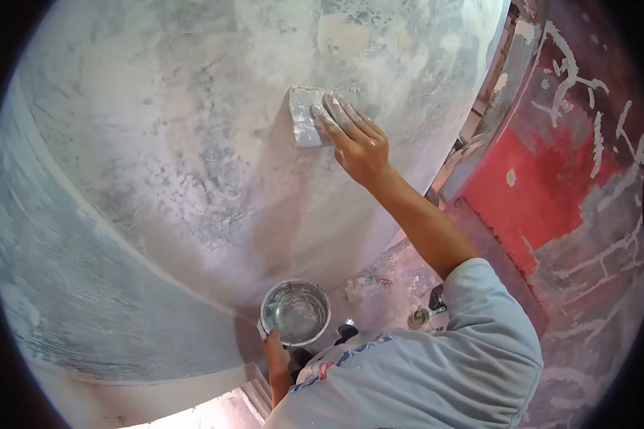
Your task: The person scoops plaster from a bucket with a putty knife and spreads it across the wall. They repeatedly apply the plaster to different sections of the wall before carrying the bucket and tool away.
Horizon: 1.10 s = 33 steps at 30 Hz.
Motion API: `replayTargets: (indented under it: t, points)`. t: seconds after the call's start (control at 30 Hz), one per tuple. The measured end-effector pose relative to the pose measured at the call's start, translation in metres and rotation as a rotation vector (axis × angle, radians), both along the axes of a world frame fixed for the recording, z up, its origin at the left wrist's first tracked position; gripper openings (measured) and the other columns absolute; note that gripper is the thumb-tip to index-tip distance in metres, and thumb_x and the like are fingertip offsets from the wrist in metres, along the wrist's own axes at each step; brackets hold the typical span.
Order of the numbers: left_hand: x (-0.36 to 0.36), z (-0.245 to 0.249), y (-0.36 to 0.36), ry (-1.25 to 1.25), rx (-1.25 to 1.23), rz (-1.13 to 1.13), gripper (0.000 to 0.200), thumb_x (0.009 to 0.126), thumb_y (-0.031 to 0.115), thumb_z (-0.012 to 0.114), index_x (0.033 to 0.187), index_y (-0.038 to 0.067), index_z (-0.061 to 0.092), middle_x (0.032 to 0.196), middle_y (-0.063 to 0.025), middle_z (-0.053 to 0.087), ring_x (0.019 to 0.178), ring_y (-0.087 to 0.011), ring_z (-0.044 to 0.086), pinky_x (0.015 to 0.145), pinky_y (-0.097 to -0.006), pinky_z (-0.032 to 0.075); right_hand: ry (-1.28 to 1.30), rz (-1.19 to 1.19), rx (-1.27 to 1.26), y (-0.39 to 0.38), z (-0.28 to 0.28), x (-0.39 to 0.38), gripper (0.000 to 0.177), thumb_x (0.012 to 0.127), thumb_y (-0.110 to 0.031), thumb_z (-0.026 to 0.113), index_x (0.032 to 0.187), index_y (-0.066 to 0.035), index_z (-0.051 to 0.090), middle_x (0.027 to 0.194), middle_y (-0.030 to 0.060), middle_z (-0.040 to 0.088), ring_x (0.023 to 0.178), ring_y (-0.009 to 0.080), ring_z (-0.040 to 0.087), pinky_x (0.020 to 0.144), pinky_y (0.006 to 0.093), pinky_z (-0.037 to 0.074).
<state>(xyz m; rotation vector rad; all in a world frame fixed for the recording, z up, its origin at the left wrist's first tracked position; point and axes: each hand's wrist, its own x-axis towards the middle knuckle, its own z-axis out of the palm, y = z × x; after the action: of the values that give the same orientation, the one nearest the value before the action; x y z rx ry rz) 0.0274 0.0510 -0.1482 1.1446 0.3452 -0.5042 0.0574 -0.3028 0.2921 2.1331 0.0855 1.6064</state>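
- Mottled grey-and-white, broadly curved plaster wall [215,79]: matt, with dark speckles and pale smeared bands; a raised seam divides it at the left from a streaked blue-grey curved surface [122,300].
- Flat, rectangular, pale grey scraper [303,118], coated with whitish paste: set against the wall, in its upper middle part, well in from the right edge. Probably light and thin, with some flex; the paste may make its face slippery. Best held across the broad face, fingers spread, clear of the free edge at the left.
- Right hand [361,146]: closed on the scraper's right part, fingers extended over the near face; the thumb's position cannot be told. Whitish residue coats the fingers.
- Round, dark grey bowl [323,322] with a paler rim: held before the wall's narrow lower end, its inside smeared with grey paste. Likely stiff and modest in weight, heavier with more paste; the rim and outer side offer the surest hold.
- Left hand [273,344]: gripping the bowl at its lower left rim, well apart from the right hand; the fingers beneath are hidden.
- Stained, pinkish-grey floor [365,289]: beyond its right edge, a rough surface bears a flat, ragged red patch [544,193].
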Motion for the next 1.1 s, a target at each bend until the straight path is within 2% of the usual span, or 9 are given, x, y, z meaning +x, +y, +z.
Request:
replayTargets:
  t: [0.1,0.2,0.33,0.37,0.47,0.57,0.77,0.83,1.1]
  points:
    - [0.007,-0.024,0.015,0.072,-0.005,-0.085,0.048,0.07,0.0,0.051,0.118,0.002,0.056,0.108,-0.0045,0.06,0.096,-0.0194,0.057,0.083,-0.0306,0.045,0.154,-0.045,0.42,0.003,0.01,-0.04,0.031,0.081,-0.002,0.052,0.107,-0.007,0.067,0.091,0.0173,0.067,0.084,0.0329,0.066,0.07,0.0409,0.053]
    - [0.006,0.0,0.017,-0.014,-0.123,-0.03,0.053,0.069,0.0,0.05,0.121,0.005,0.054,0.106,-0.0043,0.059,0.095,-0.0191,0.057,0.083,-0.0312,0.046,-0.242,-0.057,0.608,-0.028,0.08,-0.049,0.019,0.086,-0.008,0.049,0.096,-0.002,0.064,0.081,0.0244,0.063,0.074,0.0443,0.06,0.063,0.051,0.045]
    - [0.019,-0.037,0.027,0.002,-0.077,-0.023,0.051,0.064,0.001,0.054,0.115,0.002,0.057,0.103,-0.0039,0.06,0.09,-0.0194,0.058,0.08,-0.0301,0.046,-0.369,-0.117,0.548,-0.041,0.118,-0.025,0.021,0.085,-0.011,0.051,0.099,-0.002,0.063,0.071,0.0216,0.064,0.065,0.0417,0.062,0.061,0.0493,0.049]
    - [0.003,0.039,0.012,-0.045,-0.034,0.05,0.047,0.064,0.002,0.056,0.111,0.002,0.06,0.099,-0.0044,0.061,0.089,-0.0196,0.059,0.078,-0.0309,0.048,-0.321,-0.134,0.663,-0.01,0.116,-0.014,0.022,0.085,-0.012,0.051,0.1,0.0,0.063,0.074,0.0227,0.065,0.069,0.0415,0.063,0.064,0.0479,0.05]
    - [0.004,0.05,0.009,-0.068,-0.049,0.055,0.047,0.064,0.002,0.056,0.11,0.001,0.06,0.099,-0.0045,0.061,0.089,-0.0198,0.059,0.078,-0.0312,0.048,-0.322,0.103,0.398,0.051,0.069,0.033,0.028,0.088,-0.009,0.049,0.11,-0.007,0.065,0.072,0.0139,0.066,0.051,0.0241,0.061,0.047,0.0365,0.048]
    - [0.004,0.056,0.006,-0.048,-0.048,0.055,0.046,0.064,0.003,0.056,0.11,0.001,0.06,0.098,-0.0047,0.061,0.089,-0.0201,0.059,0.078,-0.0315,0.048,-0.022,0.157,0.423,0.094,0.046,0.019,0.035,0.078,-0.002,0.054,0.112,-0.006,0.062,0.07,0.0099,0.065,0.063,0.0252,0.066,0.048,0.0369,0.049]
    - [0.005,0.062,0.003,-0.042,-0.081,0.084,0.044,0.065,0.003,0.057,0.109,0.001,0.061,0.097,-0.0051,0.061,0.088,-0.0206,0.06,0.077,-0.0322,0.049,0.092,-0.054,0.753,0.021,0.113,-0.056,0.033,0.097,-0.022,0.041,0.118,-0.006,0.061,0.065,0.0142,0.065,0.046,0.0248,0.055,0.049,0.0386,0.05]
    - [0.005,0.063,0.003,-0.025,-0.094,0.099,0.044,0.065,0.003,0.057,0.108,0.0,0.061,0.096,-0.0052,0.061,0.088,-0.0207,0.06,0.077,-0.0325,0.049,-0.18,-0.027,0.272,-0.061,0.119,-0.045,0.029,0.094,-0.016,0.047,0.117,-0.006,0.062,0.066,0.0124,0.066,0.045,0.0217,0.058,0.044,0.0368,0.049]
    - [0.027,0.035,-0.008,0.095,-0.057,0.035,0.041,0.066,0.005,0.058,0.106,-0.001,0.061,0.095,-0.006,0.061,0.087,-0.0218,0.061,0.077,-0.0335,0.05,-0.225,0.102,0.042,0.003,-0.017,0.005,0.028,0.081,-0.005,0.059,0.107,-0.009,0.067,0.081,0.0044,0.066,0.072,0.0223,0.064,0.062,0.0344,0.053]
